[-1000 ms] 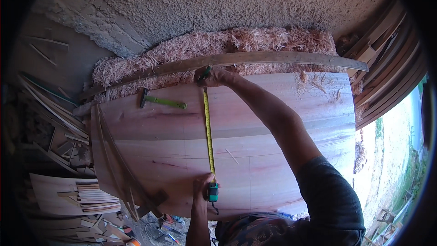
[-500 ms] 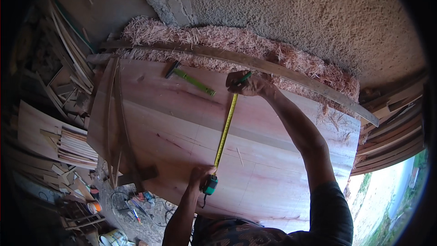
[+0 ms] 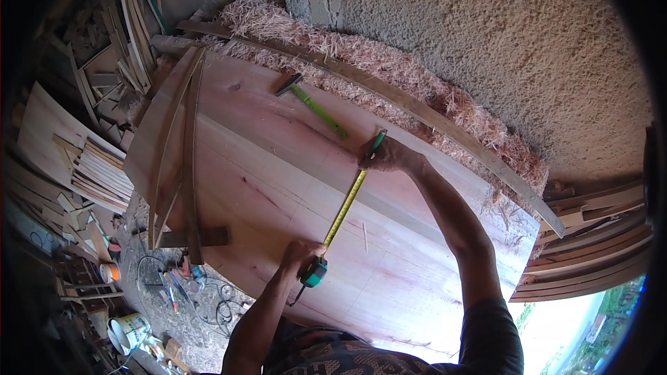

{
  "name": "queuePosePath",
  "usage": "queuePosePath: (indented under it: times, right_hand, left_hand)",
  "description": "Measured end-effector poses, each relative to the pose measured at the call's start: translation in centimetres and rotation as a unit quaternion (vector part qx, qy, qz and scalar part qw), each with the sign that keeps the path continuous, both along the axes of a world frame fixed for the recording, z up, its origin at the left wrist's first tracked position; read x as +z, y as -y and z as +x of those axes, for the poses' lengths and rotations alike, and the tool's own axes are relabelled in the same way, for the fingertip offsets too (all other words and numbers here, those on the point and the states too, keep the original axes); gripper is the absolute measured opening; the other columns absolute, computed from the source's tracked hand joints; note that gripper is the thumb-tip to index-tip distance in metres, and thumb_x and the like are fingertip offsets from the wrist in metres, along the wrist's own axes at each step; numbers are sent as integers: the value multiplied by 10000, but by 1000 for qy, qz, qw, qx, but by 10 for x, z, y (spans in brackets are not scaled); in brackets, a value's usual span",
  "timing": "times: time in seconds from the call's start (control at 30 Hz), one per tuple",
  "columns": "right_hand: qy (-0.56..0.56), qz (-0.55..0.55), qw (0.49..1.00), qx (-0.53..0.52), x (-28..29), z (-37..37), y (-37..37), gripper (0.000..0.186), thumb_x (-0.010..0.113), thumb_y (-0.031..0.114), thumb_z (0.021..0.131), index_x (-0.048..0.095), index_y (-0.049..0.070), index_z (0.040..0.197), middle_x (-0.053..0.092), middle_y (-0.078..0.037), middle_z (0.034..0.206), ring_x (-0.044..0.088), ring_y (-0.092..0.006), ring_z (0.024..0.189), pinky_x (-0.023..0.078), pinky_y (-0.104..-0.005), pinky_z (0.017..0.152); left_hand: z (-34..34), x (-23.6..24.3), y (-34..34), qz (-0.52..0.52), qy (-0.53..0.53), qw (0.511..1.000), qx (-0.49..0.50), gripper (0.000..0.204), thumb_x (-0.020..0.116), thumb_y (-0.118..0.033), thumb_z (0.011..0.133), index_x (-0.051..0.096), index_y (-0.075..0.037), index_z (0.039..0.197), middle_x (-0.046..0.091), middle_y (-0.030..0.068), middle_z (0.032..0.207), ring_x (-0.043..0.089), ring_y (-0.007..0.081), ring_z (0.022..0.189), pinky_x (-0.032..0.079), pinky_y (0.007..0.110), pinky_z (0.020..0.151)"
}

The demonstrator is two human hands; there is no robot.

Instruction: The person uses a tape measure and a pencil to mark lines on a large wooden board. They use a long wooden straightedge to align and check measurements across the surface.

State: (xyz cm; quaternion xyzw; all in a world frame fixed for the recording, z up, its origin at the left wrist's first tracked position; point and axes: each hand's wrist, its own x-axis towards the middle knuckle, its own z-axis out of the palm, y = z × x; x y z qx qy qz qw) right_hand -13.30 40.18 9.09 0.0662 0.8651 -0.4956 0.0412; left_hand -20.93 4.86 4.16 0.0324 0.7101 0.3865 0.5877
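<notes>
Wall, rough plaster (image 3: 451, 42): seen beyond the far edge of the panel. Panel, broad pale wood with reddish streaks (image 3: 278, 167): landmark; its length is slanted from upper left to lower right.
Curved boards, stacked (image 3: 590, 250): seen past the panel's right end.
Shavings, heaped (image 3: 389, 73): piled along the panel's far edge.
Batten, long (image 3: 417, 107): laid on the shavings, roughly along that edge.
Strips, thin, joined in a narrow wedge (image 3: 189, 139): rested across the panel's left end.
Hands, two: the left (image 3: 300, 253) is placed over the panel's near side, fingers closed about the case of the tape measure (image 3: 314, 274); the right (image 3: 394, 155) is placed near its far edge, fingers curled around a pen. Whether the blade's end is pinched by the right hand cannot be told.
Hammer, green-handled (image 3: 316, 110): laid near the panel's far edge, head toward the left end.
Tape measure, green and black, yellow blade: held over the panel between the hands; the blade's long axis is pointed away from the body and rightward. A second ago it was leaned slightly leftward, and more blade was exposed.
Pen, green (image 3: 377, 142): held upslanted above the panel.
</notes>
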Motion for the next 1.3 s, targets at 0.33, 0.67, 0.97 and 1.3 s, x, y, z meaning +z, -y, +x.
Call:
queuePosePath:
  times: [0.33, 0.67, 0.97, 1.3]
  right_hand:
    - [45, 55, 996, -46, -18, -5, 2, 142, 713, 222, 809, 708, 100, 883, 689, -58, 796, 648, -186, 805, 518, -355, 747]
    - [77, 4, 995, -64, -11, -9, 7, 143, 730, 207, 799, 711, 105, 898, 688, -48, 796, 643, -177, 787, 514, -336, 732]
    - [64, 84, 993, -54, 3, -3, 12, 181, 664, 286, 827, 697, 121, 895, 698, -61, 825, 662, -211, 819, 520, -359, 774]
    - [59, 87, 993, -48, -3, -2, 7, 186, 668, 287, 821, 706, 124, 902, 715, -67, 856, 678, -222, 857, 530, -355, 797]
  left_hand:
    - [-1, -13, 4, 12, -16, 1000, -8, 186, 705, -128, 822, 639, -83, 655, 589, -3, 604, 557, 87, 490, 446, 283, 439]
    - [-1, -13, 6, -1, -43, 999, -12, 216, 688, -132, 817, 618, -84, 618, 573, -15, 590, 540, 74, 489, 427, 278, 435]
    - [-2, -10, 3, 3, -61, 997, -37, 232, 692, -148, 809, 602, -111, 599, 563, -31, 585, 530, 64, 488, 414, 280, 432]
    - [-1, -10, 0, -6, -52, 998, -28, 200, 732, -177, 811, 654, -80, 654, 606, -5, 615, 564, 89, 502, 449, 291, 452]
